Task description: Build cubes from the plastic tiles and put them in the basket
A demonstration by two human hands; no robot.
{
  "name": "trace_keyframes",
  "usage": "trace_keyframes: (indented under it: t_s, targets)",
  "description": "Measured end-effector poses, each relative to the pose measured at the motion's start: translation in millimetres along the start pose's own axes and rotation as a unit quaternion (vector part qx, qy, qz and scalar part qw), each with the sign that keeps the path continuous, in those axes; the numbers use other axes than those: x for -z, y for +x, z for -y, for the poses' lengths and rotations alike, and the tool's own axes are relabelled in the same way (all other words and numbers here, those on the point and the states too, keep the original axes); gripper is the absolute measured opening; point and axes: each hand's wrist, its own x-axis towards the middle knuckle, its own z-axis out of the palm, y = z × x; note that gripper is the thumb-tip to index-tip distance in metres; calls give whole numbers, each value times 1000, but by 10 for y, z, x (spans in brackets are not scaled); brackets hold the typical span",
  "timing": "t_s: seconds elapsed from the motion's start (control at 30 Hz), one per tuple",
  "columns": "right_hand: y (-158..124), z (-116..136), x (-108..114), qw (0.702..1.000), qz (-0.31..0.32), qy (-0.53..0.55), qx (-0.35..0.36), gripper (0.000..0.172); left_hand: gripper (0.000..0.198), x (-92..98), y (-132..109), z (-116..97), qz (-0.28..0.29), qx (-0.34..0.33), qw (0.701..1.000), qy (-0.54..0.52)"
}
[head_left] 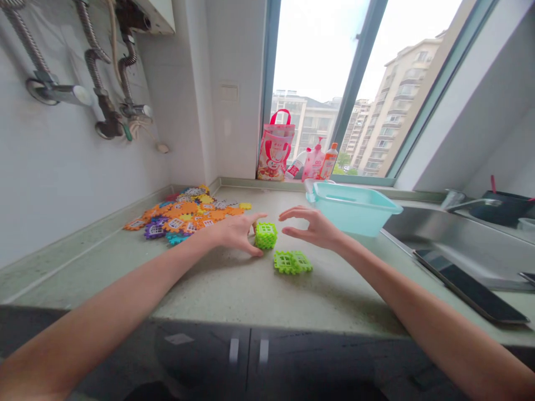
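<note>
At a pale green kitchen counter [234, 289] beneath a window, a person's left hand [236, 231] holds a green cube [266, 236] built of slotted plastic tiles. The thumb presses its lower front corner and the forefinger reaches along the back, while the other fingers are mostly hidden behind the block. The cube stands on the counter, midway between the two hands. The right hand [315, 227] hovers just to its right, empty, fingers loosely curled and spread, not touching it.

Two flat green tiles [292, 262] joined side by side lie just in front of the cube. A pile of loose tiles [184, 214], orange, yellow, purple and blue, sits against the wall at the left, its far pieces too jumbled to count.

A teal basin [355, 209] stands behind the right hand; its inside cannot be seen. On the sill, a red-handled bag [276, 146] carries a cartoon print, and the bottles [315, 161] beside it have red-and-white labels, but none of the lettering can be read at this size.

Metal pipes [100, 83] on the left wall run out of the top of the view. At the right, the steel sink [443, 236] is cut off by the edge, and a dark-screened device [468, 287] lies on its near rim, showing nothing legible.
</note>
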Motion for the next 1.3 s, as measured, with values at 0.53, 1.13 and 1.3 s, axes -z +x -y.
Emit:
trace_keyframes:
  t_s: [0.53, 1.13, 1.3]
  targets:
    - [-275, 100, 266, 964, 248, -57, -79, 18, 127, -32, 35, 55, 6, 4, 1000, -8]
    - [-411, 490, 250, 962, 221, -129, -99, 39, 123, -9, 24, 25, 7, -3, 1000, 6]
    - [-325, 555, 112, 973, 133, -182, -50, 40, 122, -15, 20, 29, 11, 0, 1000, 13]
